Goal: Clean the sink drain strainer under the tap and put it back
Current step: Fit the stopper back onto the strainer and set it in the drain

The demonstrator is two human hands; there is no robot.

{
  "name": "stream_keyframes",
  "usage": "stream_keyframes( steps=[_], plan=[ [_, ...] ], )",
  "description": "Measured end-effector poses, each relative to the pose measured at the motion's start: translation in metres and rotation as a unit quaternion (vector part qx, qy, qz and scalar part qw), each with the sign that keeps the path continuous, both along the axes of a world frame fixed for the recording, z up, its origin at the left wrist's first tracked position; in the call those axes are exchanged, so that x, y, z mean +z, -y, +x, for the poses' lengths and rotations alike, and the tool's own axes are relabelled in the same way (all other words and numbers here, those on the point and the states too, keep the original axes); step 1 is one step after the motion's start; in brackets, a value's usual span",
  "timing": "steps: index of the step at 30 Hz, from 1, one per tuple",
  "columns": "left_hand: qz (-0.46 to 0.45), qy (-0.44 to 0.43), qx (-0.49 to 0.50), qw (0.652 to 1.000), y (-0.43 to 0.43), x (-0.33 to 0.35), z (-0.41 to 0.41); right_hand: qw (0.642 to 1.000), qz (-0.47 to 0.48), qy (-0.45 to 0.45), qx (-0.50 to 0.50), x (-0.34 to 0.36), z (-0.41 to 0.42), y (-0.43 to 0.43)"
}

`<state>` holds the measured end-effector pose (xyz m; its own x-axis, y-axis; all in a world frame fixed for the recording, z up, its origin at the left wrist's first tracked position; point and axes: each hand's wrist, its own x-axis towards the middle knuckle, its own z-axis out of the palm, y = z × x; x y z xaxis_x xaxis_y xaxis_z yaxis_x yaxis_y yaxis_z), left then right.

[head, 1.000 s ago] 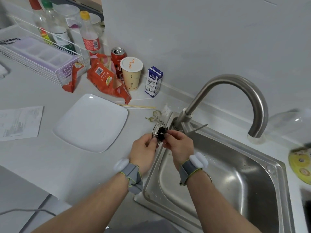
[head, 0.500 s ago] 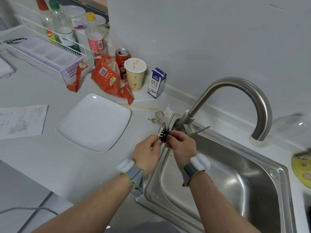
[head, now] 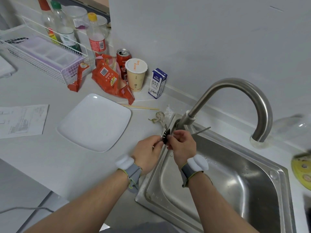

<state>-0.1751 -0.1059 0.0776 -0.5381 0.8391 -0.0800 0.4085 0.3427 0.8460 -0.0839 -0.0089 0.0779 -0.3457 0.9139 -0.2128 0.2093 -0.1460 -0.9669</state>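
A: White worktop (head: 50,157) left of the steel sink (head: 277,190). Where is the drain strainer (head: 165,134)?

B: Above the sink's left rim, on edge, pinched by both hands: left hand (head: 148,154) on the metal rim, right hand (head: 182,145) on the black part.

A: Handling?

B: Probably light, stiff, slippery when wet; grip the rim.

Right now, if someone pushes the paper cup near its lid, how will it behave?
The cup is tall with a narrow base, so it would probably tip rather than slide. Whether it is full cannot be seen; if empty, it is light. The can close beside it may stop a fall that way.
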Motion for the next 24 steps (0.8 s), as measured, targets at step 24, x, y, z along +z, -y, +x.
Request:
stream_keyframes(
  steps=[24],
  plan=[
    [0.101,-0.299,-0.163,0.935,0.001,-0.013,0.002,0.989,-0.085,0.086,-0.083,-0.004,-0.008,-0.004]
  ],
)
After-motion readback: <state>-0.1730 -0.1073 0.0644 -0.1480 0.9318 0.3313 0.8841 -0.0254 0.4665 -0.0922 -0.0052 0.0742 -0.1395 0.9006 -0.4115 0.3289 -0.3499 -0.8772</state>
